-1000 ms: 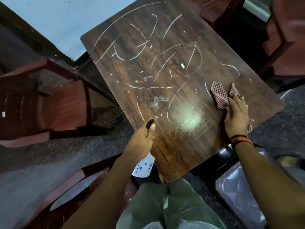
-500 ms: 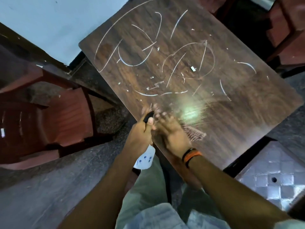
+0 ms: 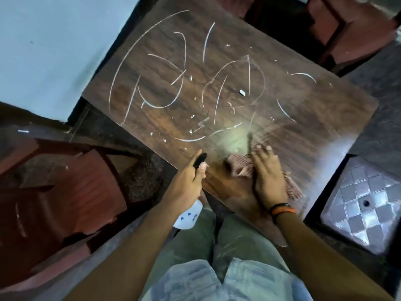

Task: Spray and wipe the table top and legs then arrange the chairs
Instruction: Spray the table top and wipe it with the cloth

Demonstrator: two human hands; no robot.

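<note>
Table top (image 3: pixel 271 101): a stiff, slick-looking wood-grain board, chalk-marked from 10 to 2 o'clock, fills the centre; it should bear firm pressure. Red chair (image 3: pixel 71 192) at 8 o'clock, likely light, best taken by its back. Right hand (image 3: pixel 268 177) near 5 o'clock presses flat, fingers spread, on the soft checked cloth (image 3: pixel 240 168), limp and best held bunched under the palm. Left hand (image 3: pixel 188 181) grips the spray bottle (image 3: pixel 188 216), probably light, around its neck.
</note>
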